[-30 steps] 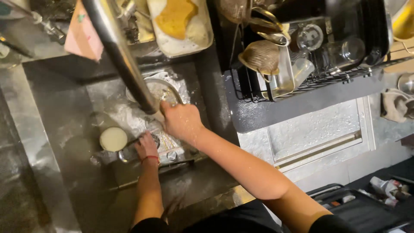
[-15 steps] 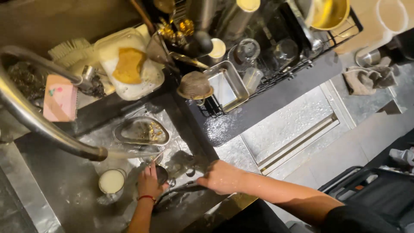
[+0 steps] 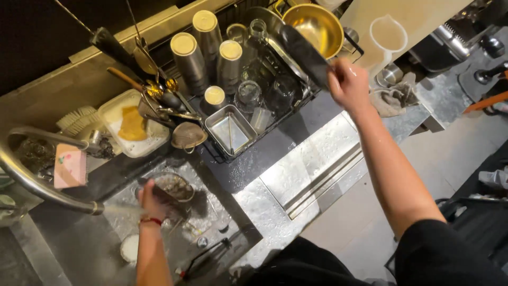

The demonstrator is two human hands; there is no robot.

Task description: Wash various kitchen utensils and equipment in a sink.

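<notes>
Since the earlier frame, the right hand (image 3: 347,83) has left the sink and swung up over the drying rack (image 3: 254,153), fingers closed around a dark, flat utensil (image 3: 304,53) that juts out toward the upturned cups. The view has swung too, so the whole rack now shows. The left hand (image 3: 153,204) is low in the sink (image 3: 74,238), curled around something dark under the stream from the faucet (image 3: 39,185); what exactly it grips is too blurred to tell.

Judging by how things lie, much of the washing looks done: three steel tumblers (image 3: 206,47) stand upside down in the rack, with glass jars (image 3: 248,95), a small square steel tray (image 3: 230,130) and a brass-coloured bowl (image 3: 312,26) beside them. The dark utensil is held above the rack and is not yet set down. Left in the sink are a small white cup (image 3: 128,248), a round strainer (image 3: 172,185) and some bits near the drain.

Around the rack, the handles of ladles and spoons (image 3: 153,87) stick up at the left end, and a mesh sieve (image 3: 188,136) hangs over its front corner. The rack is crowded, so free space for the utensil seems tight. A white tub with a yellow sponge (image 3: 132,124) sits by the faucet, next to a pink sponge (image 3: 70,165). A crumpled cloth (image 3: 394,98) lies on the counter just beside the right wrist.
</notes>
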